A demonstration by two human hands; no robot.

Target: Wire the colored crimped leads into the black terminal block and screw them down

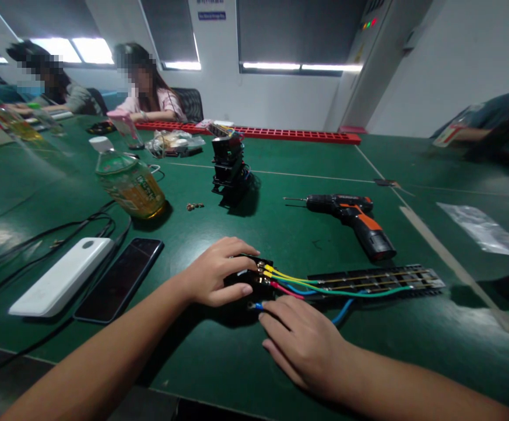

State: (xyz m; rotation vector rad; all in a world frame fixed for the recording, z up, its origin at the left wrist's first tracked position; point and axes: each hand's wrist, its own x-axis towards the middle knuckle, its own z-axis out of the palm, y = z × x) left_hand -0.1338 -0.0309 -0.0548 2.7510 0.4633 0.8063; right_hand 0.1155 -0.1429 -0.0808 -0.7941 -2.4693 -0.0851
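Observation:
My left hand [222, 272] is closed over a black electrical block [260, 289], its fingers along the far side and the thumb on the near side. Part of the block is hidden under this hand. Pinched in my right hand [307, 342] is a blue wire's crimp terminal [259, 306], its metal tip pointing at the block's near side, just below the left thumb. Yellow wires [289, 275], a green wire [346, 292] and a red wire [286, 290] run from the block toward a long black strip [412, 276] with metal bars on the right.
A cordless drill [359, 219] lies beyond the strip. Black stacked modules [228, 166], small brass screws [194, 206] and a drink bottle [129, 184] stand or lie farther back. On the left are a phone [120, 280] and a white power bank [61, 278]. People sit across the table.

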